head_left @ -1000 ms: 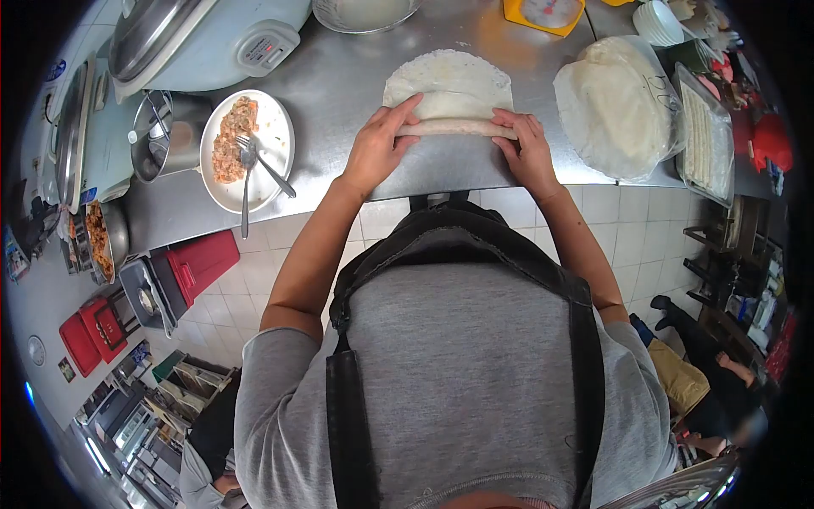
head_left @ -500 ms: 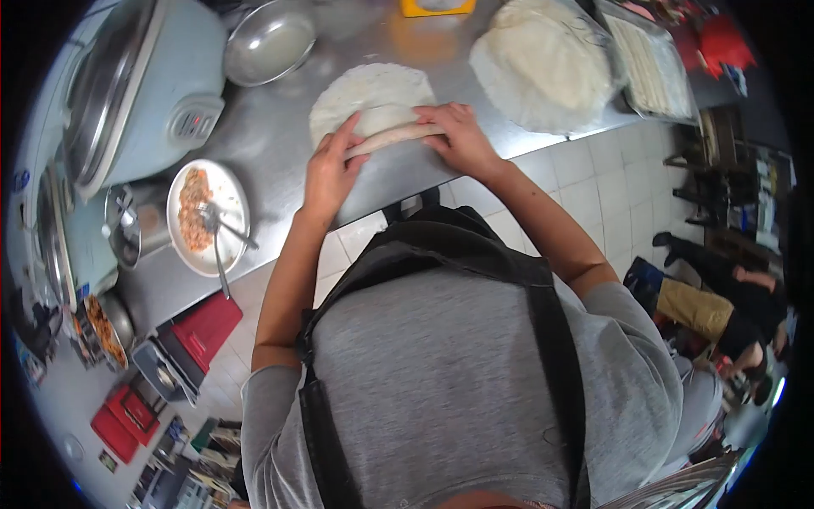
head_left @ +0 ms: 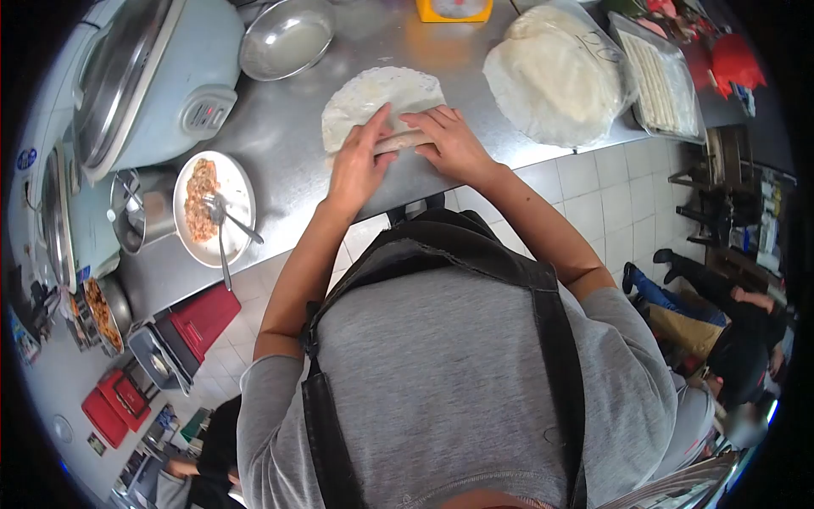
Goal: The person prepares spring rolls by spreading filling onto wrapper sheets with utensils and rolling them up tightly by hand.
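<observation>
A round, thin pastry wrapper (head_left: 373, 92) lies flat on the steel table, its near edge rolled into a slim spring roll (head_left: 402, 142). My left hand (head_left: 360, 165) grips the left part of the roll, thumb on the near side and fingers reaching over onto the wrapper. On the right part, my right hand (head_left: 454, 146) holds it the same way, fingers over the top and thumb below. Both roll ends are partly hidden by my hands. To the left, a white plate (head_left: 240, 182) carries minced filling (head_left: 201, 204) with a spoon and a fork in it.
A stack of wrappers (head_left: 555, 72) on plastic lies to the right, beside a tray of finished rolls (head_left: 655, 76). Farther back are a metal bowl (head_left: 288, 41) and a yellow scale (head_left: 454, 10). A large rice cooker (head_left: 174, 102) stands left. People are at lower right and lower left.
My hands have come closer together along the roll, covering more of it. The view has shifted slightly. A person's arm and dark clothing now show at the lower left.
</observation>
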`<move>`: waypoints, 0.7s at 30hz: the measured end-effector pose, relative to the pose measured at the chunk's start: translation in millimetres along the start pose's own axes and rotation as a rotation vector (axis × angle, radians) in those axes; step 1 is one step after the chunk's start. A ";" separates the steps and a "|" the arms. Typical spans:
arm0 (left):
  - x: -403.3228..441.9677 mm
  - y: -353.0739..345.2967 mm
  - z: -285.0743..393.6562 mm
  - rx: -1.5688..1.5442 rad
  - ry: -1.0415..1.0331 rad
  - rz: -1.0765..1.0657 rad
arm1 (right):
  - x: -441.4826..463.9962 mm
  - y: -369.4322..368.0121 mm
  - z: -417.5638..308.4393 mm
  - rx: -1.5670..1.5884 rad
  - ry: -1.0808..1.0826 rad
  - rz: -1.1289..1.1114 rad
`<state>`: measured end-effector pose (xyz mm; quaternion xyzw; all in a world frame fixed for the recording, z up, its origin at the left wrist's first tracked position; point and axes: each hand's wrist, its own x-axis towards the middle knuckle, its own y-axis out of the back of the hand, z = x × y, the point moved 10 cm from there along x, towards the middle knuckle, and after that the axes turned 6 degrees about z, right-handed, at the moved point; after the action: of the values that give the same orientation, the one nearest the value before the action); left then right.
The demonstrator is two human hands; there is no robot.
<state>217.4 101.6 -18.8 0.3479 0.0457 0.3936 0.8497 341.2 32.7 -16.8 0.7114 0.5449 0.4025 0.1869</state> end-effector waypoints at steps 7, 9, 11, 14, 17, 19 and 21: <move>1.0 -6.4 -1.0 -0.025 0.044 -0.018 | 0.9 -5.9 -1.8 0.021 -0.010 -0.048; 3.3 -8.9 2.4 -0.032 0.010 0.002 | 3.6 -5.1 -8.1 0.005 0.020 -0.034; 2.1 -15.9 2.6 -0.042 -0.024 0.006 | 5.1 -7.4 -13.0 0.047 0.033 -0.042; 1.6 -18.6 2.0 -0.056 -0.024 -0.015 | 0.9 -15.9 -3.7 0.060 0.024 -0.071; 1.3 -19.4 -4.0 -0.105 -0.027 -0.015 | 0.9 -17.2 0.8 0.052 -0.004 -0.094; -1.4 -5.1 -1.3 -0.038 -0.033 -0.013 | 0.2 -14.0 -0.9 0.071 0.003 -0.111; -7.6 14.9 -6.0 0.039 0.007 0.002 | -0.9 -6.3 -3.9 0.046 0.020 -0.102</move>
<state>200.6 106.4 -15.4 0.3633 0.0557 0.3948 0.8421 334.1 33.4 -19.2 0.6828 0.5915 0.3866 0.1854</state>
